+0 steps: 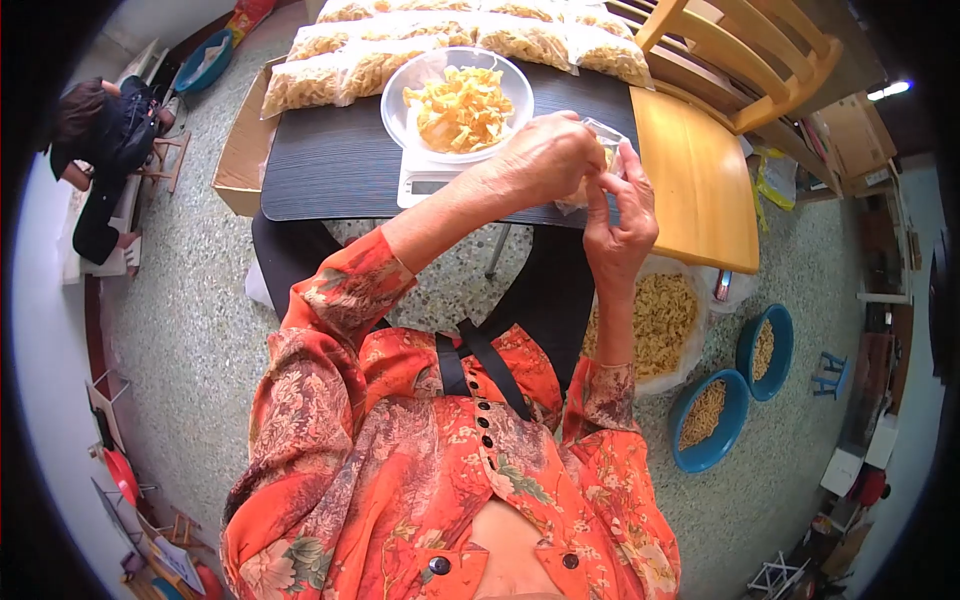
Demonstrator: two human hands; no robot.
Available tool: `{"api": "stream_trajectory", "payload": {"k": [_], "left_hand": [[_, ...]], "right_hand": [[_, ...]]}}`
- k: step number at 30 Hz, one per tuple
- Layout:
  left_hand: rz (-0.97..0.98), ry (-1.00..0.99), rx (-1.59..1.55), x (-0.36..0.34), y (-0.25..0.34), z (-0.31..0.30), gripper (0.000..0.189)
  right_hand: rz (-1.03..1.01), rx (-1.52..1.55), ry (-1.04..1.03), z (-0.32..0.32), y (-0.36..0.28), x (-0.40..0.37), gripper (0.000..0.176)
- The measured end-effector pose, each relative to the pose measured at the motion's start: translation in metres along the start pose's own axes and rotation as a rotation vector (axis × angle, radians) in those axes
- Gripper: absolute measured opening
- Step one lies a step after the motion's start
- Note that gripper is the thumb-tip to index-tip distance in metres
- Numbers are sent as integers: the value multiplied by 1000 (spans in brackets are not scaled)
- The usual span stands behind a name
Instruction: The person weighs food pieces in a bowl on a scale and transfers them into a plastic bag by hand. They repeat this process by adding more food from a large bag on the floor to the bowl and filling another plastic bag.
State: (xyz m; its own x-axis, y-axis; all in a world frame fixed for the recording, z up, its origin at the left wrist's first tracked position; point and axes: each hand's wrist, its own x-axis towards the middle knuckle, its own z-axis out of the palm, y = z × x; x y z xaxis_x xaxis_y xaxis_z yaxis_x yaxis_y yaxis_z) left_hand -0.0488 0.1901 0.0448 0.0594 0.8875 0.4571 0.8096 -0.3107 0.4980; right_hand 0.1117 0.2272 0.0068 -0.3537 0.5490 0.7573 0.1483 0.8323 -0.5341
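hands [622, 222] pinch a clear bag [606, 133] near a white scale [411, 170], its display [428, 187] unreadable

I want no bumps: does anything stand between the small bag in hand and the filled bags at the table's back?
From the small bag to the filled bags straight ahead, nothing visible but tabletop. Toward those at far left, the bowl of yellow pieces on the scale is in the way.
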Motion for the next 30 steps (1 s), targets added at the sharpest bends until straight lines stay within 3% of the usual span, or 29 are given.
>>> {"api": "stream_trajectory", "payload": {"k": [8,11,16,20,22,30], "left_hand": [[14,-363,154,14,9,-15,8],[-67,-260,-67,12,7,-17,10],[5,-31,-264,-2,-2,-39,12],[-59,161,-82,-7,-40,-82,9],[-307,-28,141,-12,-52,-103,7],[-94,-99,389,-22,-71,-92,36]], "right_hand": [[39,59,25,2,0,-4,12],[81,59,44,4,1,-2,11],[70,54,41,6,2,0,10],[50,64,48,7,2,2,10],[50,64,51,6,2,3,9],[29,33,22,8,1,5,10]]}}
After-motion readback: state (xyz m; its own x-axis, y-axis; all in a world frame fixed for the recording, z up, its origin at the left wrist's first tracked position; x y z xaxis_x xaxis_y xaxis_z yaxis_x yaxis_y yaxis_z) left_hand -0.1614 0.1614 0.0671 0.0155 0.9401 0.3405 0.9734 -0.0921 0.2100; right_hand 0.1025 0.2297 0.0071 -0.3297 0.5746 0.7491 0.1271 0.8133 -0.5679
